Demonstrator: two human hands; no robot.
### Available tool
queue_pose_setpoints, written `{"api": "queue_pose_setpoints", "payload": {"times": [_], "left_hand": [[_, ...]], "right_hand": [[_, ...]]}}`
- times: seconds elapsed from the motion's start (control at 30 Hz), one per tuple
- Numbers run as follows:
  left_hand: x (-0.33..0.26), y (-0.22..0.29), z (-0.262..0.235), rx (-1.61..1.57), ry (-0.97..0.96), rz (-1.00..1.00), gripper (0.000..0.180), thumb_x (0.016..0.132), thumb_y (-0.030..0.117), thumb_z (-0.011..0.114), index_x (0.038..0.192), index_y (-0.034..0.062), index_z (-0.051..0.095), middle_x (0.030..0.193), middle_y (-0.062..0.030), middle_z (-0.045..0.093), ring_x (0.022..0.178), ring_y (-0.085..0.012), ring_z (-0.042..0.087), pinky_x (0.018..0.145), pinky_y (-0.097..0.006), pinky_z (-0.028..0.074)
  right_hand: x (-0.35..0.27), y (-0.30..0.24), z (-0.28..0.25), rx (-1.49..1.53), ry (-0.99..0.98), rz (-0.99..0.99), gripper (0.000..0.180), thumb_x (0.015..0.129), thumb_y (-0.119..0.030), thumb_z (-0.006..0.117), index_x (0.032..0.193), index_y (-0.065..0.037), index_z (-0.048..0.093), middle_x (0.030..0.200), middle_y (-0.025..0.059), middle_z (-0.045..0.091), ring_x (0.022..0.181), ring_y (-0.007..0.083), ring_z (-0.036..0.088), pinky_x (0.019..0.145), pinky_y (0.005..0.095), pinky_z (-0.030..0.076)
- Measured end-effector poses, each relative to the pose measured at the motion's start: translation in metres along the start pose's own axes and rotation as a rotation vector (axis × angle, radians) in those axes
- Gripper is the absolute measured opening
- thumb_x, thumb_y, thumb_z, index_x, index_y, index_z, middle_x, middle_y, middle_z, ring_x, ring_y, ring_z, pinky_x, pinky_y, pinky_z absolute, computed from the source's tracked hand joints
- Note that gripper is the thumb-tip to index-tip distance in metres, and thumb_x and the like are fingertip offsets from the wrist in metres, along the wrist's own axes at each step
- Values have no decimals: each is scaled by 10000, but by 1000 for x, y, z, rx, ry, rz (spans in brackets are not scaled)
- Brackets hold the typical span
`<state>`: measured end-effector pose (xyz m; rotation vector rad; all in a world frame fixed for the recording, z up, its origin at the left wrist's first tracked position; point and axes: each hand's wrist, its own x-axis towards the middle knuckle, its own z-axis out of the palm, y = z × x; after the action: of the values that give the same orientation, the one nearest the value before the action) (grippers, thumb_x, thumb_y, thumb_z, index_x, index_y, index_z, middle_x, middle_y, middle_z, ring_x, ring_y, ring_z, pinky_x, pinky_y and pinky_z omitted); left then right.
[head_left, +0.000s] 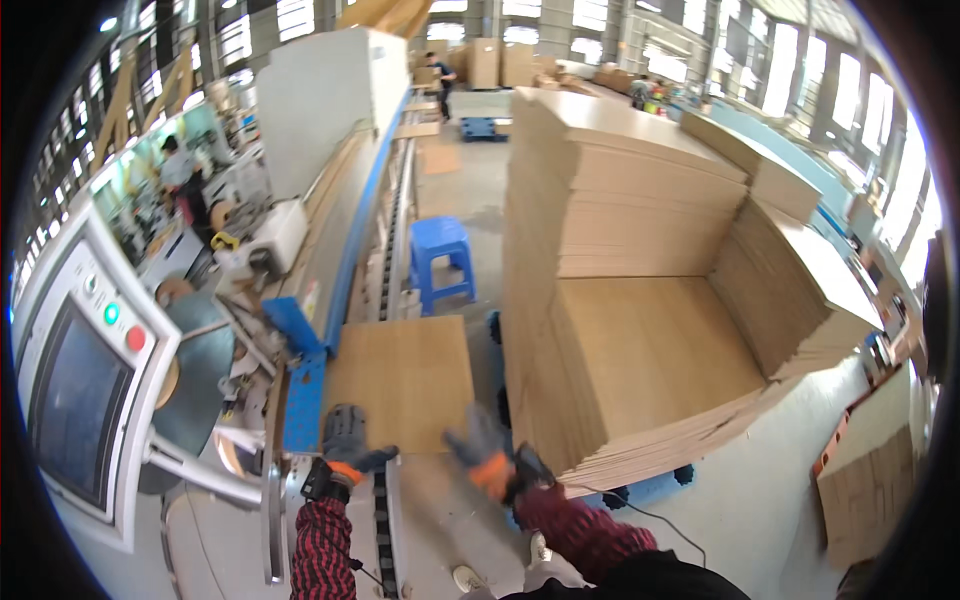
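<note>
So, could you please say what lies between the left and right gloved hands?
In the head view, the near end of the board lies between the left hand and right hand.

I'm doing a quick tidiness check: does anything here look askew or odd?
The big board stack, to the right, looks slightly askew: its layers sit unevenly, leaving ragged corners. I see no spill.

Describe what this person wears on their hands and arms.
The left hand and the blurred right hand wear grey gloves with orange at the wrist. The sleeves are red-and-black checked. A black device sits at each wrist, and a thin dark cable shows by each sleeve.
</note>
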<state>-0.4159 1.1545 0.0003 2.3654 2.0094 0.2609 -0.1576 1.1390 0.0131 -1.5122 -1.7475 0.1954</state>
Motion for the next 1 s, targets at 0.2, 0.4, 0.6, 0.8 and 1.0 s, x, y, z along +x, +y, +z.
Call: {"api": "queue_pose_setpoints", "payload": {"times": [0.2,0.4,0.6,0.8,1.0], "left_hand": [[50,7,25,59,118,-159,914,698,632,472,1243,-84,313,1277,-295,308,1222,-411,245,1032,-464,157],[106,133,-39,-266,395,157,518,809,360,494,1125,-49,465,1107,-266,466,1041,-439,417,892,-466,335],[194,265,-163,-1508,257,181,466,869,312,485,1183,-31,453,1101,-164,547,1034,-242,503,880,-329,383],[275,306,-234,-1101,536,265,485,882,309,456,1208,-49,421,1232,-184,458,1165,-234,415,987,-285,295],[381,325,-255,-818,621,386,386,915,192,318,1248,7,378,1267,-144,422,1183,-221,383,996,-277,290]], "right_hand": [[1,32,-264,-831,207,-363,270,784,-130,541,1040,-46,519,946,116,554,801,258,554,653,319,460],[170,154,-421,-670,602,-345,242,805,-196,506,984,-37,532,957,147,556,865,319,531,719,413,441],[366,230,-474,-624,890,-10,377,778,-380,483,923,-52,599,918,198,591,886,362,550,766,428,427],[424,267,-485,-770,400,285,504,757,-498,475,783,-14,613,848,239,582,824,393,550,696,446,419],[392,244,-482,-719,387,153,535,753,-495,494,729,29,600,774,228,589,777,389,562,682,436,427]]}}
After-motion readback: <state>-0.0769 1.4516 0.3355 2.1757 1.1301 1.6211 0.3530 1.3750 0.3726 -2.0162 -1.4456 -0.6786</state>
